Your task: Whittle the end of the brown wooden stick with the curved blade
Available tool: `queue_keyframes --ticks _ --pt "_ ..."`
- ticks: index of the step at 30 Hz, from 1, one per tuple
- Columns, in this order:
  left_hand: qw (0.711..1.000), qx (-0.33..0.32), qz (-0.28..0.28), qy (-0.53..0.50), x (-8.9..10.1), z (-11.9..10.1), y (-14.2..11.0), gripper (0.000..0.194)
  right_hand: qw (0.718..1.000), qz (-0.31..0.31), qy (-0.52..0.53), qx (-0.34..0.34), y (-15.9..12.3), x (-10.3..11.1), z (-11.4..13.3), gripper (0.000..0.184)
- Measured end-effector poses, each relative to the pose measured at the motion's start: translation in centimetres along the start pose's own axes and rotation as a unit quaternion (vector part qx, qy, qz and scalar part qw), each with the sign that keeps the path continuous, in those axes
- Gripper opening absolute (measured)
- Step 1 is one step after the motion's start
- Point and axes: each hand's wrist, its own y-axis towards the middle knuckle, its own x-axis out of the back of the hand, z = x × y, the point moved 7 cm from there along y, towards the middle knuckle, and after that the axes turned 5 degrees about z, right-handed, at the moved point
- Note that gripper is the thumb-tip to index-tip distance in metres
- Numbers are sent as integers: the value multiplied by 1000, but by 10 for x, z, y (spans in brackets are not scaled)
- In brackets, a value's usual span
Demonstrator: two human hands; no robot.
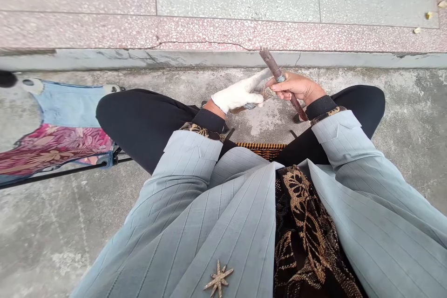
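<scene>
My left hand (240,94), in a white cloth glove, is closed round a small object with a metal band, whose end pokes out below the fingers (250,106). My right hand (296,87), bare, grips a long dark brown stick-like piece (279,78) with a silver ring; it slants from the upper left down past my wrist. The two hands meet in front of my knees, and a small round patterned part (268,93) shows between them. I sit with legs in black trousers, wearing a grey striped jacket.
A folding seat with blue and pink floral fabric (56,144) stands at my left on a black frame. A woven orange-black seat edge (263,149) shows under me. Ahead, a concrete step (139,58) rises to pink and grey terrazzo tiles. Rough concrete floor lies all round.
</scene>
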Motion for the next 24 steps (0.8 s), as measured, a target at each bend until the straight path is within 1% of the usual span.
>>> queue_keyframes --ticks 4,7,9,12,14,17,21,24 --pt "999 -18 -22 18 4 0 2 94 1000 4 -7 22 2 -2 0 34" --pt "1000 -13 -17 17 4 3 3 98 999 2 -8 34 3 -3 1 32" --pt "1000 1 16 6 0 5 2 103 999 -3 -9 38 3 -4 1 31" --pt "995 17 97 -13 -9 5 -1 107 998 -27 -8 49 0 -1 4 28" --pt "993 19 118 -20 -10 3 -3 106 997 -50 -12 60 -3 1 8 28" --pt "995 21 95 -13 -4 0 -5 99 993 -74 -25 83 -8 5 13 29" --pt "999 24 45 13 4 -4 -6 90 991 -73 -50 104 -11 7 17 30" --pt "1000 16 8 16 6 -5 -6 84 991 -73 -38 104 -12 8 18 31"
